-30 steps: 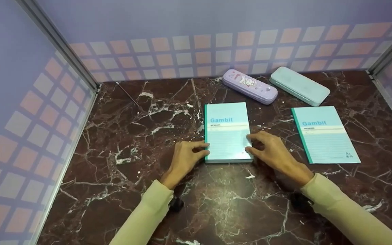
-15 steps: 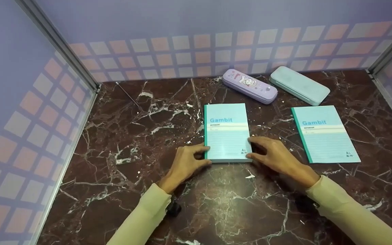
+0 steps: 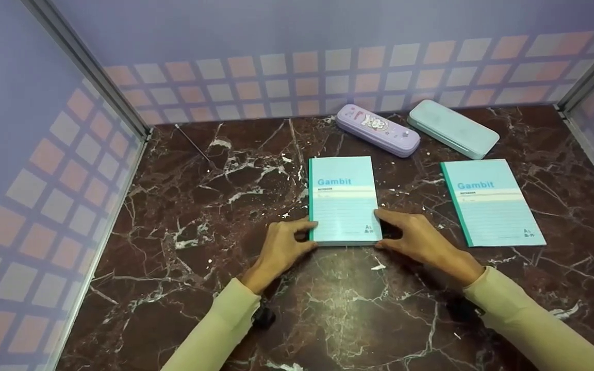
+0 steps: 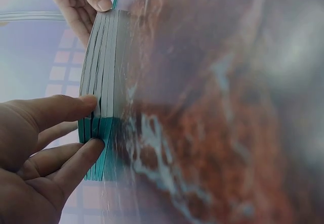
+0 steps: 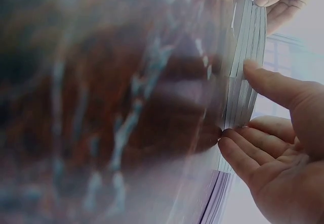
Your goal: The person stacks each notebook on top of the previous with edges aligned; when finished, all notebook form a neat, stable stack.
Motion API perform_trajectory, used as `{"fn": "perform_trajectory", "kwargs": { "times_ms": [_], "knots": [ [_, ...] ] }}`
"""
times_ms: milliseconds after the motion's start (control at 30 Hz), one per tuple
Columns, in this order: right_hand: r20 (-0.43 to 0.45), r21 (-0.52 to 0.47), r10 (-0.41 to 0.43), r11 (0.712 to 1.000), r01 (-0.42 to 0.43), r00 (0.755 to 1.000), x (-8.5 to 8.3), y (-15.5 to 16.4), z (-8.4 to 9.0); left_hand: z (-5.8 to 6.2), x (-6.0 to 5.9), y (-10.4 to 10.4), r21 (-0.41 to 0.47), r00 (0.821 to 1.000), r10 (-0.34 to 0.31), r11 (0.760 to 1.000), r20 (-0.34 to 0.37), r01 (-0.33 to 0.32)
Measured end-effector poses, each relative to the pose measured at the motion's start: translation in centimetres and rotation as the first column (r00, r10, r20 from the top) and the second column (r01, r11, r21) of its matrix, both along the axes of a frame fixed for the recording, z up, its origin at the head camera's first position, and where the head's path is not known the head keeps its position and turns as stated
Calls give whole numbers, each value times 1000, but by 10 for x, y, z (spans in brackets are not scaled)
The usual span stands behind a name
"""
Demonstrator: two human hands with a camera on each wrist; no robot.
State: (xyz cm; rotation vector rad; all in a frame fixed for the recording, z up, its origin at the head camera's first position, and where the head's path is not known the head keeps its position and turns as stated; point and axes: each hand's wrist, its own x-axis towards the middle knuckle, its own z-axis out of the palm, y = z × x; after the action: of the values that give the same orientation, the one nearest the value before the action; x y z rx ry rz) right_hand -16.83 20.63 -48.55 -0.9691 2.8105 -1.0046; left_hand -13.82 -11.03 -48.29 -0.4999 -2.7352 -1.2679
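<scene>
A squared stack of notebooks [image 3: 343,201] with pale blue "Gambit" covers and green spines lies flat on the marble-patterned table. At its near left corner my left hand [image 3: 282,247] holds the stack, thumb on the front edge, fingers against the spine side. My right hand [image 3: 421,237] holds the near right corner likewise, its thumb on the front edge and its fingers along the right side. From the left wrist, the layered page edges [image 4: 101,64] of several notebooks show between both hands. Thumb [image 5: 276,85] and straight fingers meet the stack's corner in the right wrist view.
A single matching notebook [image 3: 493,203] lies to the right. Behind stand a purple pencil case [image 3: 378,131] and a mint pencil case [image 3: 454,129], near the back wall [image 3: 307,72]. A thin dark stick [image 3: 193,142] lies at the back left. Panels enclose the sides.
Both hands have slid slightly toward me along the stack's sides, their thumbs moving to its near edge. The stack has stayed almost in place; the other things have not moved.
</scene>
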Motion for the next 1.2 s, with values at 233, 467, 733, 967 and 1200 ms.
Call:
{"fn": "perform_trajectory", "kwargs": {
  "times_ms": [233, 467, 733, 967, 1200],
  "knots": [
    [-8, -12, 2, 1000, -2, 1000, 0, 0, 0, 1, 0, 1, 3, 1000, 11, 1000, 16, -11],
    [-10, -16, 0, 1000, -1, 1000, 0, 0, 0, 2, 0, 2, -1, 999, 20, 1000, 38, -20],
    [-3, -17, 0, 1000, 0, 1000, 0, 0, -1, 2, 1, 3, 1, 1000, 14, 1000, 1, -14],
    [21, -12, -3, 1000, 3, 1000, 0, 1, 1, 6, -1, 0, 6, 999, 26, 1000, 32, -27],
    [72, -21, -18, 1000, 19, 997, -2, 7, 9, 18, -7, 1, 38, 999, 40, 999, -33, -38]
  ]
}}
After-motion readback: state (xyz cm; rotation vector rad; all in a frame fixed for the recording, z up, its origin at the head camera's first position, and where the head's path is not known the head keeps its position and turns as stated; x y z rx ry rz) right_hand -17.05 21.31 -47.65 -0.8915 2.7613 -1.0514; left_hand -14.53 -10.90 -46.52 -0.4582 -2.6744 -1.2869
